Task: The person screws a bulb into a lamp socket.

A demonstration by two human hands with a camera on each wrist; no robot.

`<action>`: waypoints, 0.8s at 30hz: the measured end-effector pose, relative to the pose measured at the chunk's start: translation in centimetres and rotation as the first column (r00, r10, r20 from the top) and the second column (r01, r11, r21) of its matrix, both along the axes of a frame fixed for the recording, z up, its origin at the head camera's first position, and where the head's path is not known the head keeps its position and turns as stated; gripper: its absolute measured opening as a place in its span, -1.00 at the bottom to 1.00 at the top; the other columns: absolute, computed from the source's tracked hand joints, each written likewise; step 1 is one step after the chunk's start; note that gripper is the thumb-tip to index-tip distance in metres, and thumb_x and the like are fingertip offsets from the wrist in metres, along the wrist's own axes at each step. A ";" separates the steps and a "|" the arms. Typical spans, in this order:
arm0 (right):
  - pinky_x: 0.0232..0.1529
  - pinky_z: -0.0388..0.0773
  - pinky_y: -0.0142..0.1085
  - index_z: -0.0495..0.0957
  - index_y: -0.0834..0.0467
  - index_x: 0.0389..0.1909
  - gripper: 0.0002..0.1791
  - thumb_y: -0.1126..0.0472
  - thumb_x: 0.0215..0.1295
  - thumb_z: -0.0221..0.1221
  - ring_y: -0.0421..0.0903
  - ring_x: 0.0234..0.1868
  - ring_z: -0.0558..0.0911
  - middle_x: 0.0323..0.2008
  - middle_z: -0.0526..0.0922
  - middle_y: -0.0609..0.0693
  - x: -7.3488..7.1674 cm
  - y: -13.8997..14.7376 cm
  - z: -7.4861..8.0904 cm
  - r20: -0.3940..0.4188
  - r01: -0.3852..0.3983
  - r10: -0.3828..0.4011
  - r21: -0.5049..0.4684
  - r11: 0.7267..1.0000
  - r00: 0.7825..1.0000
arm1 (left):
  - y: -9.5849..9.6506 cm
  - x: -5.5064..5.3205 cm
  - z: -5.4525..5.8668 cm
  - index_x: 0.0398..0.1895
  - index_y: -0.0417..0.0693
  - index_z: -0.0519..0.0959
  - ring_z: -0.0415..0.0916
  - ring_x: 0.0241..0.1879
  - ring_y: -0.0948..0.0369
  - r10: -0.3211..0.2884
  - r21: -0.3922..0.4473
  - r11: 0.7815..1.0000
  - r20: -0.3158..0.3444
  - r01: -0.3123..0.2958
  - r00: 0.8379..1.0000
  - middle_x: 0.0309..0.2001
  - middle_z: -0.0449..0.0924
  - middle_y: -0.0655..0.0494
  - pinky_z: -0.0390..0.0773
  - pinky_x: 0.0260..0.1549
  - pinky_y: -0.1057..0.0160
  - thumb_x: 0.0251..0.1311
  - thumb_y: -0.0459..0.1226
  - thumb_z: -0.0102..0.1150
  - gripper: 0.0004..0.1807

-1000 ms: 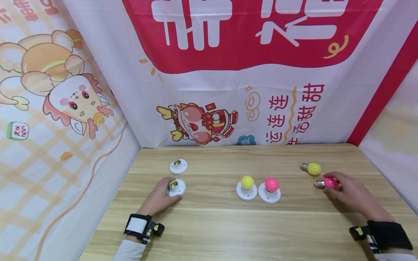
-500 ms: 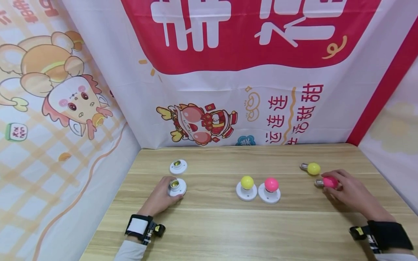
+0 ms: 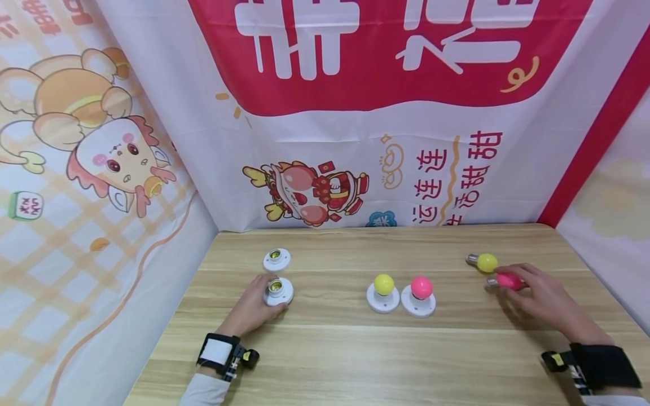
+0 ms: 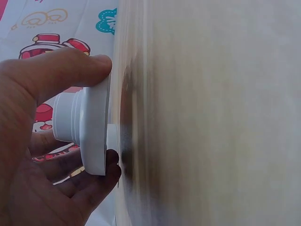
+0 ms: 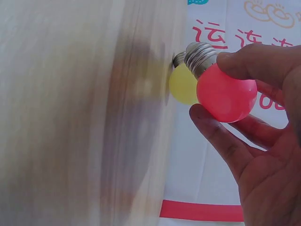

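Note:
My left hand point(image 3: 255, 306) grips the rim of a white lamp holder point(image 4: 94, 127) between thumb and fingers. Its brass-lined socket faces up, and in the left wrist view a narrow gap shows between its base and the table. On the right, a pink light bulb point(image 5: 227, 94) is pinched by my right hand point(image 3: 533, 293). The bulb is tilted on its side and held off the wood, its metal screw base pointing left in the head view. Just behind it lies a yellow light bulb point(image 3: 487, 263). A second bare lamp holder point(image 3: 276, 260) sits beyond my left hand.
Mid-table stand two lamp holders side by side, one with a yellow bulb point(image 3: 383, 285) and one with a pink bulb point(image 3: 421, 287) upright in it. A printed cloth point(image 3: 315, 135) hangs along the back edge of the wooden table point(image 3: 345, 361).
My left hand and its lamp holder have shifted slightly right. The pink bulb in my right hand has moved a little left and away from me, nearer the loose yellow bulb.

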State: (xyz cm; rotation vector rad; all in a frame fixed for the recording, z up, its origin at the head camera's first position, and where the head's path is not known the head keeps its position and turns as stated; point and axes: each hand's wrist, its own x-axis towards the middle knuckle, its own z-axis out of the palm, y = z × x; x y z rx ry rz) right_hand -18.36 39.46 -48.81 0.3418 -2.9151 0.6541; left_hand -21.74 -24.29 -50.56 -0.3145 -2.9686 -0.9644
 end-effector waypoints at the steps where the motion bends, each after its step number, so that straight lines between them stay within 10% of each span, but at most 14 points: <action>1: -0.12 0.80 0.18 0.61 0.19 0.26 -0.44 0.21 0.24 0.50 0.29 -0.04 0.69 0.16 0.58 0.42 0.0 -0.1 0.0 -0.009 -0.001 0.001 -0.002 1.000 1.000 | 0.0 0.0 0.0 0.43 -0.26 0.42 0.51 0.35 -0.11 -0.002 0.001 1.000 -0.001 0.002 1.000 0.36 0.51 -0.21 0.52 0.43 -0.18 0.11 -0.21 0.63 -0.15; 24: -0.23 0.79 -0.08 0.55 0.37 0.16 -0.37 0.28 0.10 0.57 0.14 -0.11 0.70 0.05 0.67 0.37 0.0 -2.3 1.5 -0.153 -0.034 0.032 -0.006 0.999 0.988 | 1.1 0.1 0.1 0.46 -0.22 0.42 0.51 0.37 -0.10 -0.026 0.038 0.999 -0.033 0.027 0.999 0.37 0.54 -0.16 0.49 0.45 -0.18 0.09 -0.18 0.64 -0.12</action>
